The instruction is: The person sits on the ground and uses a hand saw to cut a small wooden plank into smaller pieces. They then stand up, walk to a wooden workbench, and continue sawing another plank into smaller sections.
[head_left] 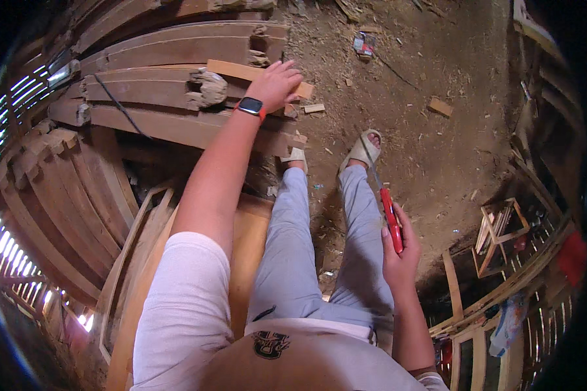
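My left hand (277, 85), with a dark-faced watch on a red band at the wrist, grips a short light-brown wooden slat (231, 70). The slat lies across the ends of several stacked timber beams (182, 49); its end sticks out past my fingers. Lower down, in front of my right leg, my right hand (401, 251) is closed around the red handle of a handsaw (391, 218). Its thin blade, seen nearly edge-on, points up and away over my right foot. The saw is apart from the slat.
More long timbers (65, 208) lean at the left. A wide board (251, 241) sits beside my left leg. Offcuts such as a small wood block (440, 106), and a small box (363, 45), lie on the dirt floor (463, 163). A wooden frame (502, 238) stands at the right.
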A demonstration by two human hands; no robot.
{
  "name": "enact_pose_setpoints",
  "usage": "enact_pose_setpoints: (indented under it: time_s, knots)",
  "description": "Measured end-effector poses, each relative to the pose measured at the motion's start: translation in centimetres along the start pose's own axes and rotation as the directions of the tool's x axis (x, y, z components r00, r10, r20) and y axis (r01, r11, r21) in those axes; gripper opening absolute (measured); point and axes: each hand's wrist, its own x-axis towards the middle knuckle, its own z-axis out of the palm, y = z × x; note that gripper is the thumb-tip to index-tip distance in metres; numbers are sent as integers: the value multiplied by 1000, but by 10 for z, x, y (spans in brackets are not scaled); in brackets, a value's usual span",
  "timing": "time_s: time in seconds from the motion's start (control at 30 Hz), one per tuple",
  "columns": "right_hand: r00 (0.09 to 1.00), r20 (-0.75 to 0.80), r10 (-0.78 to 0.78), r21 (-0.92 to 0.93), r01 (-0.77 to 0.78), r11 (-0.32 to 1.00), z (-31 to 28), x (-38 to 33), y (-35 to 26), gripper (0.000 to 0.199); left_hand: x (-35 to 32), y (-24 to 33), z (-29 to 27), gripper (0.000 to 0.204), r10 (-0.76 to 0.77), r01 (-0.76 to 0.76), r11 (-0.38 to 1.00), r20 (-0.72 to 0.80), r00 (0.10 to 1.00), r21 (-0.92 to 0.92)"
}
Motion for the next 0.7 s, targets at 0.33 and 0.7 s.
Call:
enact_pose_setpoints:
  time_s: [0.33,0.7]
  knots:
    - [993,-111,-26,38,30,999,-27,13,45,53,12,-4,3,50,-45,45,996,2,999,-71]
    - [983,-170,63,-61,-75,995,-26,-51,107,53,14,160,-76,37,228,-237,970,-137,964,-48]
